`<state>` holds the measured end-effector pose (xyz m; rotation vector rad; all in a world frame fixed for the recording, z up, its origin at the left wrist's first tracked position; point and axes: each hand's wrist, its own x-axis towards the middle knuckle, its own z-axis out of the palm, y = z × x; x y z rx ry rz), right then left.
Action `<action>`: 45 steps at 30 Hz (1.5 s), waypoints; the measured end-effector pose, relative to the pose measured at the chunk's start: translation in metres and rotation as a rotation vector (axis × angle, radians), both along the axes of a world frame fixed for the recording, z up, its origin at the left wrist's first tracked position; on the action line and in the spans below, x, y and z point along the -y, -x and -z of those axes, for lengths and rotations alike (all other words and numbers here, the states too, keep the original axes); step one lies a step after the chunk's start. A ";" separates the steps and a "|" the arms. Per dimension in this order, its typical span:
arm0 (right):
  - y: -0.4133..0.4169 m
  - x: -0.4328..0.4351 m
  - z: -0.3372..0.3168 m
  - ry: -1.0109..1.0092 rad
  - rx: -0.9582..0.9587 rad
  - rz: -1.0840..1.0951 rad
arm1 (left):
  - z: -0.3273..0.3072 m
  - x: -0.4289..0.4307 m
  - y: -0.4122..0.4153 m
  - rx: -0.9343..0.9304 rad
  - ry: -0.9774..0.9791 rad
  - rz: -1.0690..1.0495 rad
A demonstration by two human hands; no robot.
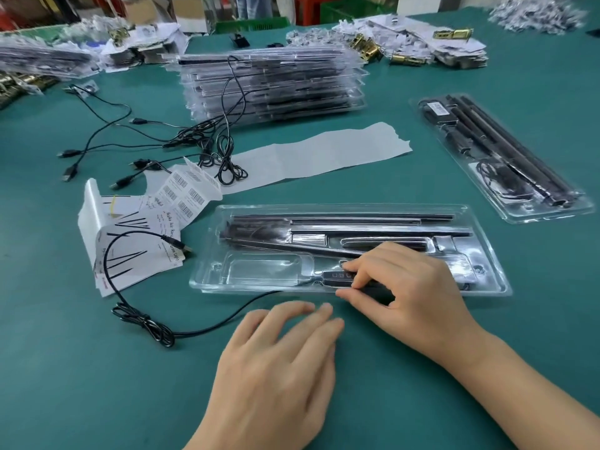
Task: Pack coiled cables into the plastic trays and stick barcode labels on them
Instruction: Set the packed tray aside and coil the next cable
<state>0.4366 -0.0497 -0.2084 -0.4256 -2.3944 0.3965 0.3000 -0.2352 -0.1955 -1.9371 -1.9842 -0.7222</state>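
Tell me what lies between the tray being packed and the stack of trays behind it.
Head view: a long white paper strip lies across the green table between the tray and the stack.

The right hand [415, 287] hid part of the controller [337, 275]; print on the barcode labels [186, 194] was too small to read.

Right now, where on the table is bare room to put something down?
Bare mat lies between the paper strip and the near tray, and in the near left corner below the coiled cable. Crowded: the loose cables and label sheets on the left, and the far edge behind the tray stack.
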 end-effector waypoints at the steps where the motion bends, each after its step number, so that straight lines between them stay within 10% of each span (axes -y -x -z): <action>1: 0.000 0.000 -0.001 -0.002 0.009 -0.002 | 0.000 -0.001 -0.001 0.015 -0.018 0.019; 28: -0.017 0.004 -0.005 0.003 0.022 0.094 | -0.021 -0.060 0.066 -0.005 0.131 0.256; 35: -0.025 0.029 -0.001 -0.341 0.061 0.119 | -0.016 -0.059 0.058 -0.089 0.042 0.172; 45: -0.028 0.061 -0.004 -0.335 0.241 0.201 | -0.013 -0.060 0.053 -0.068 0.019 0.109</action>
